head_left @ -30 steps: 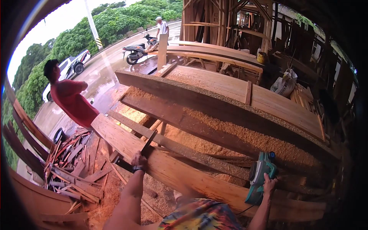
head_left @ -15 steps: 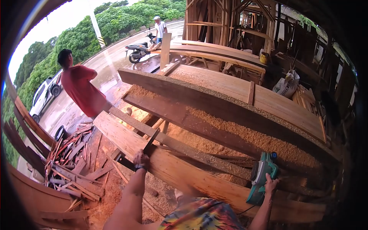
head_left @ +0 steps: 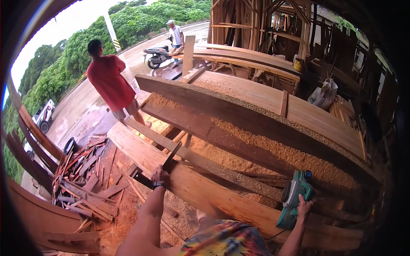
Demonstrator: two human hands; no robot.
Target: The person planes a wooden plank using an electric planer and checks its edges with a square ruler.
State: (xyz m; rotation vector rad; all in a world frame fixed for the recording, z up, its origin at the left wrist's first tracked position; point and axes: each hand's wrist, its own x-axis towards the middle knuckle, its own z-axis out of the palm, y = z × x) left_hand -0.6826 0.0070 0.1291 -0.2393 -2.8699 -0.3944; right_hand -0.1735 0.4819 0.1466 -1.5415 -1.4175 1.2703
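Note:
My left hand (head_left: 160, 176) is closed on a dark carpenter's square (head_left: 172, 157) at the near edge of a long plank (head_left: 200, 187). One arm of the square stands out over the plank's face, and the other sticks out past its near edge. In my right hand (head_left: 304, 205) is the handle of a green electric planer (head_left: 294, 198). It is tipped on its side over the right part of the plank; whether it touches the wood I cannot tell. A cord runs from its lower end.
Beyond the plank lie a narrow board (head_left: 205, 164) and wide dark boards (head_left: 256, 121) strewn with shavings. Scrap wood (head_left: 85, 175) is heaped at left. A person in a red shirt (head_left: 111, 81) stands past the plank's far end; another is beside a motorcycle (head_left: 158, 55).
The person in red has stepped right and turned away. The person by the motorcycle has shifted slightly. A white vehicle moves left and down in view. Both my hands keep their holds.

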